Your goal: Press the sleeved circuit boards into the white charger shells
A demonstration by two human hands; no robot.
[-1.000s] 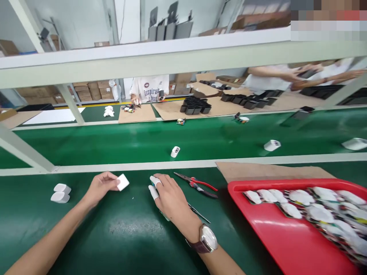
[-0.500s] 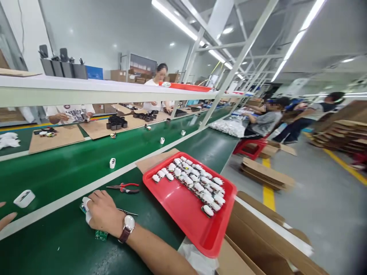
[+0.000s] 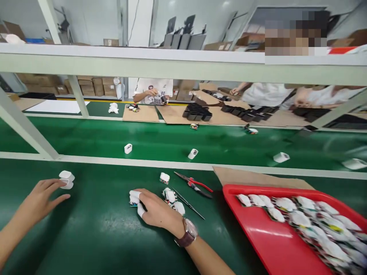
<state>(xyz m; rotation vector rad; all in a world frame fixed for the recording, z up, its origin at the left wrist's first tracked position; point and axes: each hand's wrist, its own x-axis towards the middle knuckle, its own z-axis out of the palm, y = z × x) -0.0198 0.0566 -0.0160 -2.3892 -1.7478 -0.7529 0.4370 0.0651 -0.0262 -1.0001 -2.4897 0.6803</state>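
At the left, my left hand (image 3: 40, 202) reaches over the green bench, thumb spread away from the fingers. Its fingertips touch or lie just over the nearer of two small white plastic housings (image 3: 67, 176); it does not grip it. My right hand (image 3: 159, 210), with white covers on finger and thumb tips and a watch at the wrist, pinches a small circuit board (image 3: 133, 201) with a white top. More white-topped boards (image 3: 169, 194) lie beside and partly behind this hand. Another single board (image 3: 164, 178) sits beyond. Tweezers (image 3: 189, 204) and red-handled pliers (image 3: 195, 184) lie to its right.
A red tray (image 3: 258, 233) with many white-topped boards stands at the right, partly over cardboard (image 3: 258, 177). Several white housings (image 3: 193, 153) are spread along the green conveyor (image 3: 160, 137). A shelf beam (image 3: 172, 67) crosses above; people sit opposite.
My view has swung left and down, so the tray now sits at the right edge. My left hand has come fully into view by the white housings. My right hand still holds a board.
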